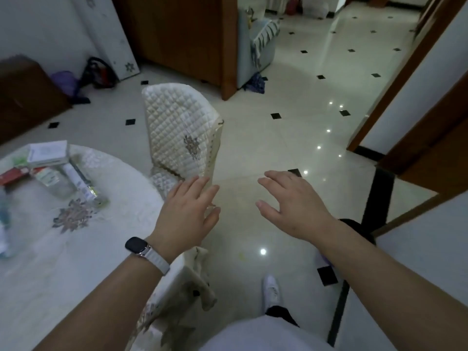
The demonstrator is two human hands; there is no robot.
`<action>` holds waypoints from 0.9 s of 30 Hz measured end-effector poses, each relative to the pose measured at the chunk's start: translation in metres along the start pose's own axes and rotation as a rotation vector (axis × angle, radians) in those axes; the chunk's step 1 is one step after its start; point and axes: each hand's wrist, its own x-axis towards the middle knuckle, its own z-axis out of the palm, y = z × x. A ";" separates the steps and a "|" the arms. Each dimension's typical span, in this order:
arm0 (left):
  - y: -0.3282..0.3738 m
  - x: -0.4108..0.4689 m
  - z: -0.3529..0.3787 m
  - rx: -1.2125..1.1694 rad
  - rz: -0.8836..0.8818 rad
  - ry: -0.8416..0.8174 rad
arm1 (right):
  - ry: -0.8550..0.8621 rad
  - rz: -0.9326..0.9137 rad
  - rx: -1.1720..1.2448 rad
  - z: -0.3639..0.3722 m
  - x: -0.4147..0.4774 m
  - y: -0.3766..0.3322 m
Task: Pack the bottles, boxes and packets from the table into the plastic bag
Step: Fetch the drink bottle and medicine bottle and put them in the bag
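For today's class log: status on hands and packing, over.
Hands open, empty: left hand, right hand. On table: boxes, unpacked. No bag in view. Near left hand: chair.

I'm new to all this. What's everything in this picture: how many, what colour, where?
table: one, white embroidered cloth, left
white box: one, white, table's far edge
red box: one, red, table's left edge
glass bottle: one, clear, labelled, beside the boxes
tube: one, white with green end, right of the bottle
chair: one, cream quilted cover, beyond the table
floor: one, cream tiles with black diamonds, right
sofa: one, pale blue, through the doorway
shoe: one, white, bottom centre
watch: one, black face, pale strap, left wrist
left hand: one, open, near the chair
right hand: one, open, above the floor
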 end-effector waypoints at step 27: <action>-0.139 -0.010 -0.013 0.220 -0.924 0.192 | -0.373 -0.776 0.147 0.073 0.288 -0.093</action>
